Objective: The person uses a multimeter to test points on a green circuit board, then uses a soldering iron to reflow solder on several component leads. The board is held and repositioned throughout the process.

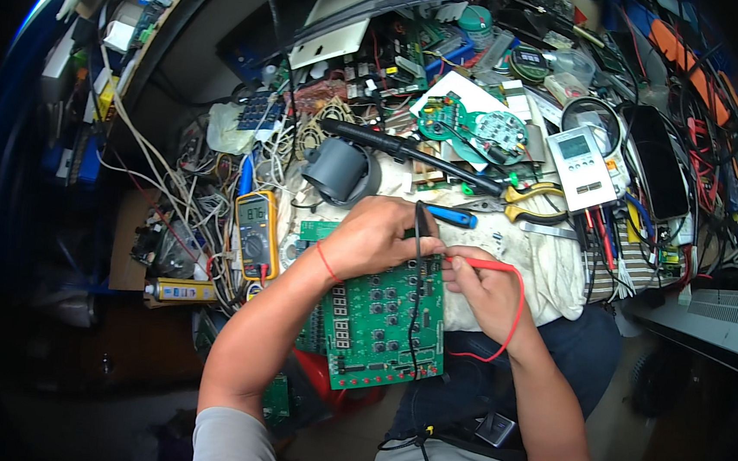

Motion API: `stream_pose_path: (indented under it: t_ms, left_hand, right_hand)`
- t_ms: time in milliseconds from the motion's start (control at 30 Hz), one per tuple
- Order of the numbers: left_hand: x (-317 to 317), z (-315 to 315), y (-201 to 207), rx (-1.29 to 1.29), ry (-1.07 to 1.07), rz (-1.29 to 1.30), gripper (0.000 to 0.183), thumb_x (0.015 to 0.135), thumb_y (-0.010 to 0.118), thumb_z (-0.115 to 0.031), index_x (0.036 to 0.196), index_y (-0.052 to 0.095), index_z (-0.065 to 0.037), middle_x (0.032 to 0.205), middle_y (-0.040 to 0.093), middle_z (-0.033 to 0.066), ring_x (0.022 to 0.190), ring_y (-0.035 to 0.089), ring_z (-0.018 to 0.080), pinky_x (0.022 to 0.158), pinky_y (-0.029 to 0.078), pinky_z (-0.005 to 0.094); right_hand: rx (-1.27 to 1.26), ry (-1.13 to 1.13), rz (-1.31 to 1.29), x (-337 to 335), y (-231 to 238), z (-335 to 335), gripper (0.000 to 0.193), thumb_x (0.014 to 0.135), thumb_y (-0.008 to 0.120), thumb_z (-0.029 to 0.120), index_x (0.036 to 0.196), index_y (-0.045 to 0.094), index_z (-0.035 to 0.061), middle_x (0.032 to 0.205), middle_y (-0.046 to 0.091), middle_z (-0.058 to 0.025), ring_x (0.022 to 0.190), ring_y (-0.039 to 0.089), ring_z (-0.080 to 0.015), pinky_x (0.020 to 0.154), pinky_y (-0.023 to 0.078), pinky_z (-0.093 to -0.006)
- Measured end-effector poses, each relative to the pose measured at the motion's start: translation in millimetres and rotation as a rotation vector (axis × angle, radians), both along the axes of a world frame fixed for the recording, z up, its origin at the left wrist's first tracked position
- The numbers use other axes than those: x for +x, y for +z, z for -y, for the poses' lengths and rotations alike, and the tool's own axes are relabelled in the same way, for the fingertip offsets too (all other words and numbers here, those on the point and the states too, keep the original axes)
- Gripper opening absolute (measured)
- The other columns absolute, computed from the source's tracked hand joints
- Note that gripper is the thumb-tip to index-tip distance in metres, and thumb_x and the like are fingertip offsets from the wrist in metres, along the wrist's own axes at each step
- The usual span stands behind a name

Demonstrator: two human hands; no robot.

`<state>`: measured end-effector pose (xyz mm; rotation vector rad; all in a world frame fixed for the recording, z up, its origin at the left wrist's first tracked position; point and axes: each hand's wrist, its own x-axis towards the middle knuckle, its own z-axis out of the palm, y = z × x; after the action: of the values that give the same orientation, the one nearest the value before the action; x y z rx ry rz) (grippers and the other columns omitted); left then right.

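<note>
Head view here; green circuit board (391,306) lies at the near side of the bench (555,284), long axis running near to far; left grip (375,235), over its far end, looks closed around the black probe (422,223). Right grip (485,292) pinches the red probe (481,264) by the far right edge; left's nearer.

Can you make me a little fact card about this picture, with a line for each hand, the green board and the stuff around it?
Left hand: over the board, seems to hold a black probe
Right hand: holds a red probe
Green circuit board: has buttons and digit displays
Left of board: yellow multimeter, screen on
Beyond hands: pliers with yellow-and-black handles
Right of board: white cloth
</note>
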<state>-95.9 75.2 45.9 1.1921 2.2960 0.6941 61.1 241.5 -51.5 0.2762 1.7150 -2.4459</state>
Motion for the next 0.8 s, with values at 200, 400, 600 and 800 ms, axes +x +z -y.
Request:
stream_pose_path:
  t_ms: [200,400,600,800]
  left_hand:
    - [0.2,-3.1,11.7,-0.113,0.017,0.043,0.023,0.096,0.083,-0.023,0.098,0.079,0.0,0.094,0.079,0.0139,0.086,0.076,0.0254,0.08,0.058,0.0379]
    - [1.3,-3.6,12.0,-0.14,0.068,0.088,0.024,0.096,0.082,-0.023,0.098,0.08,0.001,0.095,0.08,0.0134,0.087,0.076,0.0245,0.082,0.058,0.0368]
    - [-1.4,-1.2,3.5,-0.018,0.034,0.023,0.036,0.093,0.085,-0.04,0.094,0.078,-0.004,0.082,0.073,0.0194,0.075,0.07,0.0392,0.068,0.053,0.0457]
    - [0.8,-3.6,9.7,-0.125,0.079,0.072,0.026,0.095,0.083,-0.028,0.097,0.08,-0.002,0.091,0.078,0.0148,0.083,0.075,0.0298,0.077,0.057,0.0394]
  right_hand:
    - [0.019,-0.058,-0.007,-1.5,-6.8,4.5,0.036,0.113,0.059,0.025,0.129,0.068,-0.0063,0.096,0.076,-0.0113,0.092,0.073,-0.0168,0.084,0.057,-0.0323]
    - [0.118,-0.076,-0.065,-2.1,-17.7,6.9,0.033,0.111,0.06,0.025,0.127,0.07,-0.0024,0.092,0.075,-0.0153,0.086,0.074,-0.0208,0.081,0.057,-0.0355]
    - [0.174,-0.089,-0.087,-2.3,-19.8,8.0,0.033,0.11,0.06,0.027,0.126,0.071,-0.0001,0.094,0.075,-0.0218,0.089,0.077,-0.0317,0.08,0.058,-0.0397]
    - [0.198,-0.095,-0.085,-1.8,-22.2,8.5,0.033,0.11,0.061,0.028,0.126,0.071,0.001,0.094,0.075,-0.024,0.091,0.078,-0.0365,0.08,0.058,-0.0411]
